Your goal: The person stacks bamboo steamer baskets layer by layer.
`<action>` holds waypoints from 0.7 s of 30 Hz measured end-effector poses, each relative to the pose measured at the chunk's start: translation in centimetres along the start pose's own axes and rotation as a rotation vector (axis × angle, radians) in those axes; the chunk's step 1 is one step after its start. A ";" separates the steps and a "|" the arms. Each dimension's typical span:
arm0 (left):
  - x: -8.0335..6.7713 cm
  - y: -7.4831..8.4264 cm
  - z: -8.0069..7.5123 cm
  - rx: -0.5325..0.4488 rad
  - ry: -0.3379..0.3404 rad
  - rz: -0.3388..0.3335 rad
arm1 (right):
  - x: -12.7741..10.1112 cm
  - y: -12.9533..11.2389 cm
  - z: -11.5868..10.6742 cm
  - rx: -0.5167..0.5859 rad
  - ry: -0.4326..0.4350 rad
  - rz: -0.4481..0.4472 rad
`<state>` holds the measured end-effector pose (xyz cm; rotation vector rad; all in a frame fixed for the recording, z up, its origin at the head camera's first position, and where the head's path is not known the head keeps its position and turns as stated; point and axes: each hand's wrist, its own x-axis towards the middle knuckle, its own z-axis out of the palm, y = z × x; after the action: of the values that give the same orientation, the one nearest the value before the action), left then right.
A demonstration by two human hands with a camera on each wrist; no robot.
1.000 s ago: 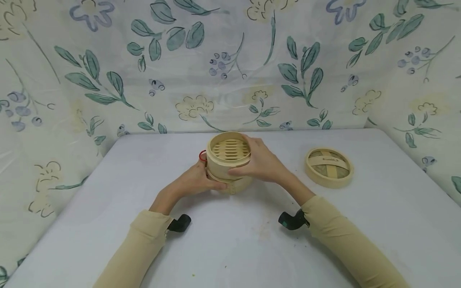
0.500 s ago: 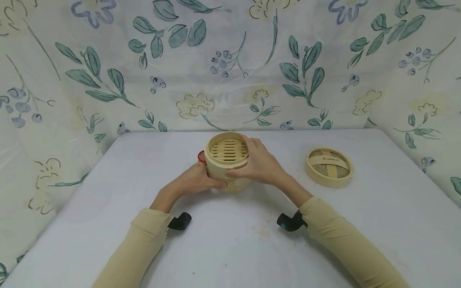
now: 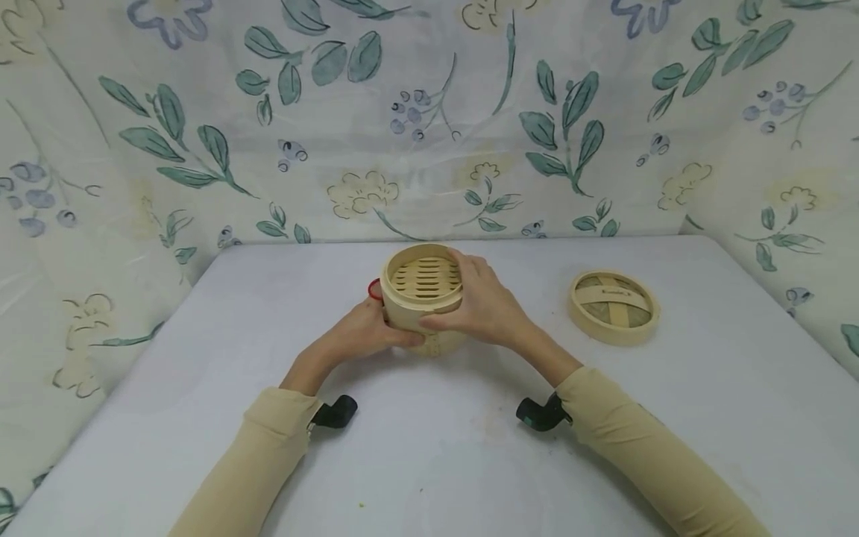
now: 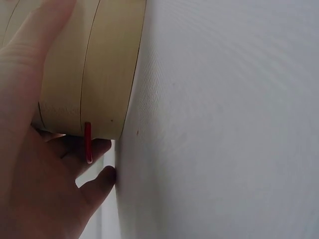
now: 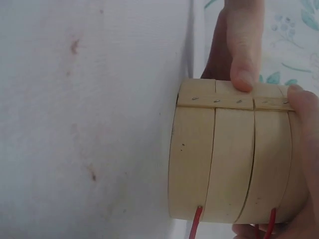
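Two round bamboo steamer baskets are stacked upright near the back middle of the table. The upper basket (image 3: 405, 316) shows its slatted floor with nothing on it. Below sits the lower basket (image 3: 439, 344), partly covered by the hands in the head view. My left hand (image 3: 362, 330) grips the stack low on its left side, thumb across the front. On the right, my right hand (image 3: 485, 304) holds the upper basket, thumb in front and fingers at its rim. Red loops (image 5: 196, 223) hang from the basket walls. In the right wrist view the two rims meet along a thin seam.
A bamboo steamer lid (image 3: 620, 337) with a woven top lies on the white table (image 3: 429, 447) to the right of the stack. A floral cloth (image 3: 429, 171) rises behind and at both sides. Small specks dot the tabletop.
The upper basket has shifted slightly left and now sits more evenly over the lower one. Both hands have kept their grip, the right moving a little left with it.
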<state>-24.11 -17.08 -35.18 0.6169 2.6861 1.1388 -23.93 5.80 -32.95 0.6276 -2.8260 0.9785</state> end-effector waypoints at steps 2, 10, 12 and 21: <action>-0.1 0.1 -0.1 0.016 0.003 -0.032 | 0.0 0.1 0.1 0.013 0.006 -0.003; -0.2 -0.1 0.1 0.017 0.015 -0.051 | -0.2 0.3 0.5 0.048 0.048 -0.032; -0.2 -0.1 0.1 0.025 0.025 -0.051 | -0.2 0.3 0.6 0.051 0.051 -0.035; 0.0 -0.2 0.1 0.059 0.054 -0.065 | -0.3 0.5 0.4 0.035 0.033 -0.049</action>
<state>-24.16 -17.13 -35.45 0.5107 2.7724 1.0781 -23.87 6.02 -33.56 0.6740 -2.7569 1.0231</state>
